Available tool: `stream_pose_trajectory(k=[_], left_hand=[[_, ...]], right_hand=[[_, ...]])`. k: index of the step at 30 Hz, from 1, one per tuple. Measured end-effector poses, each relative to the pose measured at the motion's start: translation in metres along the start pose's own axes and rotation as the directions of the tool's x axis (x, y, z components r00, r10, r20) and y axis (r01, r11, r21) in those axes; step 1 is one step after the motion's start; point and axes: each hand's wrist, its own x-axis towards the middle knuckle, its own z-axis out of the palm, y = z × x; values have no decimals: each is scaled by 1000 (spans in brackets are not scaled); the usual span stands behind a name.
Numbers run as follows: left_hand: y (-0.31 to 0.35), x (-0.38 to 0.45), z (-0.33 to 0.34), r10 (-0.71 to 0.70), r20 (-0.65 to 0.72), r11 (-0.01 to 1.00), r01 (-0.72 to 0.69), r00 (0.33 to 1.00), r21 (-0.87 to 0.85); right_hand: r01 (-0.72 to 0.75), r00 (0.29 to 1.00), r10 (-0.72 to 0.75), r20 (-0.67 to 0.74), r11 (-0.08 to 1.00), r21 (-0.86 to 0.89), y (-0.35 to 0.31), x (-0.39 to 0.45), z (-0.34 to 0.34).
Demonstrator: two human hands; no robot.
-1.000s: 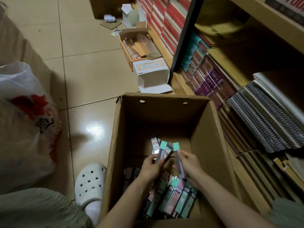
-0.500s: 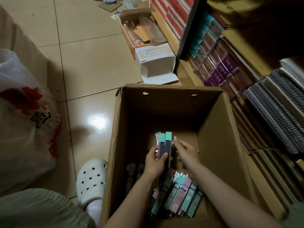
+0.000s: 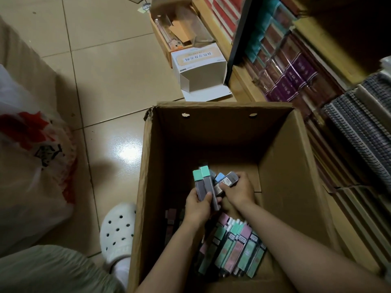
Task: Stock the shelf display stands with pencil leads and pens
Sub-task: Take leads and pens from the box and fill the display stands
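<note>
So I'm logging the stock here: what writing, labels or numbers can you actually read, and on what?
Nothing reads clearly.
White box: one line of upside-down print, blurred.
Purple book spines: pale characters, illegible.
Lead cases in right hand: label too small.
Packs in carton: print too small.
Plastic bag: red and black design, unreadable.

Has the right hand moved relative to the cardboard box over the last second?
Yes. The right hand has shifted toward the box's far wall and now grips another lead case beside the left hand's bundle.
</note>
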Motion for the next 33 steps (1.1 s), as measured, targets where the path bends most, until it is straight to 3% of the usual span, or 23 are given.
stream_pose_trajectory(k=[3, 6, 10, 14, 19, 22, 26, 29, 33], left_hand=[[10, -7, 8, 6, 32, 1000, -6, 999, 1], [30, -23, 15, 36, 97, 998, -40, 995, 45], [78, -52, 24, 94, 262, 955, -161, 960, 250], [143, -87, 40, 139, 415, 856, -319, 899, 406], [222, -134, 67, 178, 615, 709, -534, 768, 461], [255, -163, 90, 185, 682, 677, -594, 708, 434], [281, -188, 112, 172, 774, 781, -563, 609, 270], [297, -201, 125, 171, 837, 802, -567, 519, 188], [310, -205, 144, 241, 828, 791, -596, 506, 134]], right_hand=[[17, 996, -6, -89, 993, 120, -1, -6, -17], [113, 985, -98, -141, 989, 100, -7, -21, -45], [278, 951, -263, -164, 958, 75, -36, -49, -94], [469, 866, -467, -179, 883, -31, -82, -86, -158], [559, 791, -568, -226, 822, -110, -135, -138, -248], [608, 736, -617, -280, 783, -128, -161, -166, -298], [619, 644, -668, -371, 741, -259, -192, -193, -356], [613, 619, -662, -423, 744, -267, -214, -208, -393], [571, 558, -665, -497, 742, -352, -240, -213, -434]])
